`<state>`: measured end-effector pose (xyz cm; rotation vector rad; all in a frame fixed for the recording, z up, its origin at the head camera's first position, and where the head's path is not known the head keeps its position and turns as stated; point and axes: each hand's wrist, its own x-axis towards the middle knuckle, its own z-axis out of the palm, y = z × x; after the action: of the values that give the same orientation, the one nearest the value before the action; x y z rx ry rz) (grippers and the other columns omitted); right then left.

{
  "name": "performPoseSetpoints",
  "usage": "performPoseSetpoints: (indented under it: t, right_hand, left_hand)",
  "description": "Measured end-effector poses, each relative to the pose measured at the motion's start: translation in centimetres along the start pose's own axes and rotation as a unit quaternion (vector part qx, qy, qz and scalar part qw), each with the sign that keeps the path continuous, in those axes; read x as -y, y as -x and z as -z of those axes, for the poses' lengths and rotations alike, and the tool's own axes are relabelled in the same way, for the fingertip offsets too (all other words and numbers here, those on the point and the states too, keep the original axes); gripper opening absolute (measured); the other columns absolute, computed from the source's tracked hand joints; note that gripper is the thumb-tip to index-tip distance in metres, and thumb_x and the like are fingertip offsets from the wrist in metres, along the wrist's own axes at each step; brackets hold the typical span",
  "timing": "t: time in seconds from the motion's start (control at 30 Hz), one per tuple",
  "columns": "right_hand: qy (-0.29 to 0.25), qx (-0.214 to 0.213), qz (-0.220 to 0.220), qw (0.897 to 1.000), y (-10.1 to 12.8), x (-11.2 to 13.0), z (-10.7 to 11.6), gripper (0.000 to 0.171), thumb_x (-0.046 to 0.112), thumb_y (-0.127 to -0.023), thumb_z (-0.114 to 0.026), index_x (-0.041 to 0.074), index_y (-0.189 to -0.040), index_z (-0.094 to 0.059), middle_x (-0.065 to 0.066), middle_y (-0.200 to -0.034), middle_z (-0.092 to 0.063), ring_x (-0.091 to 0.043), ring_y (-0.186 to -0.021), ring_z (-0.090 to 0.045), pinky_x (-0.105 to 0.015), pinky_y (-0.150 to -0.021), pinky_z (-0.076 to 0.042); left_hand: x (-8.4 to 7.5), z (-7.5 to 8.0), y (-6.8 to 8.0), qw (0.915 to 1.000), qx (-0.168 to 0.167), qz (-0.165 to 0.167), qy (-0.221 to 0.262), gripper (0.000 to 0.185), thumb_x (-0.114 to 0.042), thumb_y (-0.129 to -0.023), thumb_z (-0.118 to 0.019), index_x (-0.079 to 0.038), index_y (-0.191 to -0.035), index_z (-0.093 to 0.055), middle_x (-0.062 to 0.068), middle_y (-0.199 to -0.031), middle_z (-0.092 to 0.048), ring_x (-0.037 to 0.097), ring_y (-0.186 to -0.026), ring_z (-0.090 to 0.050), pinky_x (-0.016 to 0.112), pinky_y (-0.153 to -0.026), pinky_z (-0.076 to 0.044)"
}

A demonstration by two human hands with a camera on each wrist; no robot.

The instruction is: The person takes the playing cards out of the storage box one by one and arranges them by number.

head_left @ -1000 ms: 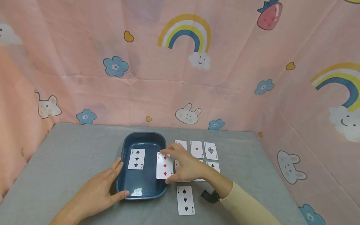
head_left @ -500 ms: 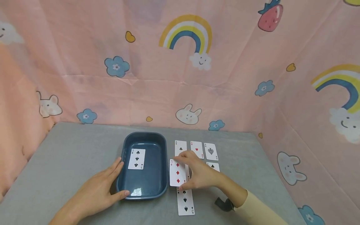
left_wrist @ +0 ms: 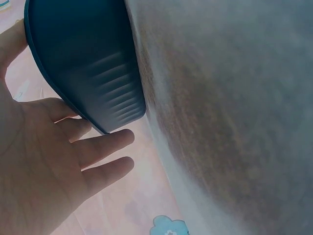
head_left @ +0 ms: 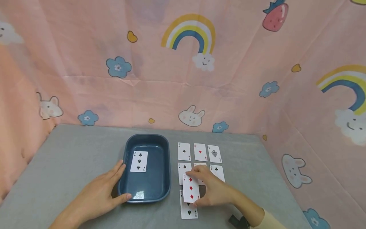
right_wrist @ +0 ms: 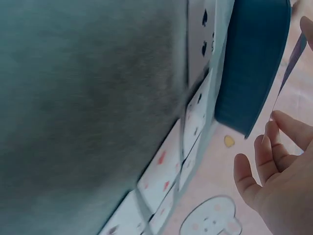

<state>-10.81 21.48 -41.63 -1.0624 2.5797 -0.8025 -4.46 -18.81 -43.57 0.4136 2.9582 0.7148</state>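
A playing card, the three of diamonds (head_left: pixel 187 189), is pinched between the fingertips and thumb of my right hand (head_left: pixel 215 190). It hangs above the three of spades (head_left: pixel 189 213), hiding that card's upper part. In the right wrist view the held card (right_wrist: pixel 292 63) shows nearly edge-on. My left hand (head_left: pixel 97 194) rests on the left side of a dark blue tray (head_left: pixel 155 184), fingers fairly straight and the thumb on its near rim. The left wrist view shows the fingers of this hand (left_wrist: pixel 44 152) at the tray's edge. Inside the tray lies the three of clubs (head_left: pixel 139 161).
Right of the tray, a row of three aces lies at the back, with the ace of hearts (head_left: pixel 200 152) in its middle. Before it is a row of twos, among them the two of clubs (head_left: pixel 218 173). Grey cloth (head_left: pixel 80 152) covers the table; a pink curtain (head_left: pixel 143 95) stands behind.
My right hand has carried the three of diamonds from over the tray's right edge rightward and nearer, to above the three of spades. The left hand and tray have stayed put.
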Motion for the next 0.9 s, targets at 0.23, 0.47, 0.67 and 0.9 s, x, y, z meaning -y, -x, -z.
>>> performPoseSetpoints:
  t: [0.23,0.47,0.67,0.9]
  right_hand:
    - [0.028,-0.008,-0.007,1.000,2.7,-0.9,-0.4,0.092,0.025,-0.066,-0.098,0.008,-0.147,-0.058,0.006,-0.133,-0.046,-0.014,-0.122,-0.043,-0.031,-0.101,-0.047]
    - [0.056,-0.018,0.002,0.998,4.7,-1.7,-0.6,0.092,0.020,-0.061,-0.098,0.008,-0.144,-0.060,0.005,-0.129,-0.047,-0.014,-0.118,-0.044,-0.030,-0.095,-0.050]
    - [0.061,-0.030,0.021,0.997,5.7,-2.5,-0.9,0.092,0.017,-0.058,-0.098,0.007,-0.142,-0.060,0.002,-0.128,-0.048,-0.014,-0.116,-0.044,-0.027,-0.092,-0.050]
    - [0.052,-0.024,0.016,0.998,6.3,-2.9,-1.1,0.095,0.015,-0.059,-0.098,0.012,-0.145,-0.059,0.003,-0.130,-0.049,-0.014,-0.117,-0.043,-0.027,-0.091,-0.048]
  left_hand:
    - [-0.2,0.0,-0.1,1.0000,0.004,0.004,0.000,0.110,-0.079,-0.086,-0.064,-0.002,-0.161,-0.039,0.016,-0.169,-0.031,0.047,-0.138,-0.051,0.066,-0.105,-0.046]
    - [-0.3,0.1,-0.1,0.9999,0.012,0.009,-0.001,0.110,-0.078,-0.086,-0.065,-0.002,-0.161,-0.038,0.017,-0.169,-0.030,0.048,-0.138,-0.051,0.067,-0.105,-0.045]
    - [-0.3,0.1,0.0,0.9998,0.016,0.013,0.000,0.111,-0.078,-0.086,-0.066,-0.002,-0.161,-0.038,0.017,-0.169,-0.030,0.049,-0.138,-0.051,0.068,-0.104,-0.045]
    - [-0.4,0.1,-0.1,0.9998,0.017,0.014,0.002,0.111,-0.078,-0.086,-0.066,-0.002,-0.161,-0.038,0.017,-0.169,-0.031,0.048,-0.138,-0.051,0.067,-0.105,-0.046]
